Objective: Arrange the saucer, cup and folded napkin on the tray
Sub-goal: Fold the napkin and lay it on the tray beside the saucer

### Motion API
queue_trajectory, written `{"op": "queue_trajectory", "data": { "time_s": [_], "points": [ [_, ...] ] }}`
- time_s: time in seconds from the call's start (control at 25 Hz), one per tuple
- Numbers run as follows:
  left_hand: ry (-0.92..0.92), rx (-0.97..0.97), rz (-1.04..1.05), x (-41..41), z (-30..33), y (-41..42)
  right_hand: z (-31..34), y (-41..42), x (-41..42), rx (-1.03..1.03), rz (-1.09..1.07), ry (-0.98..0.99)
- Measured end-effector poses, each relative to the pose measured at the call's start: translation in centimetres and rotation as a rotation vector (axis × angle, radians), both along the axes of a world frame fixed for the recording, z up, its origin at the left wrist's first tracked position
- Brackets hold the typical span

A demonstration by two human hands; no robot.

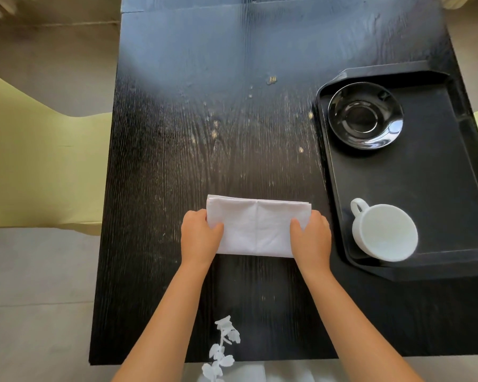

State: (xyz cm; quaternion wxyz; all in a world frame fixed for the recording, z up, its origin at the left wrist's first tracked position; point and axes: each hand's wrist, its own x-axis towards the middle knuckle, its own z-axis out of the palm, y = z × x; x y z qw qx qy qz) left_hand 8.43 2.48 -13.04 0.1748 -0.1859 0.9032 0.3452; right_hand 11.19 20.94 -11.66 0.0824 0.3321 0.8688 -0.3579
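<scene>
A white folded napkin point(257, 227) lies flat on the black wooden table point(204, 133), left of the tray. My left hand point(200, 238) grips its left end, thumb on top. At the napkin's right end, my right hand point(312, 238) holds it the same way. The black tray point(425, 188) sits at the table's right side. A glossy black saucer point(364, 115) rests in the tray's far left corner. In the tray's near part stands a white cup point(384, 231), its handle pointing far left. The cup is apart from the saucer.
Crumbs and pale specks are scattered across the table's middle. A white artificial flower sprig point(221, 351) lies at the near edge. Pale yellow chair seats point(39, 161) flank the table on the left and far right. The tray nearly reaches the table's right edge.
</scene>
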Motion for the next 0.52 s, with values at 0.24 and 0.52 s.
{"op": "queue_trajectory", "data": {
  "time_s": [0.24, 0.52],
  "points": [
    [0.002, 0.272, 0.157, -0.2, 3.7, -1.1, 3.5, 0.6, 0.1, -0.284, -0.033, 0.099],
    [0.168, 0.270, 0.062, -3.8, 9.1, 1.8, 8.8, 7.1, -1.0, -0.272, 0.117, 0.376]
  ]
}}
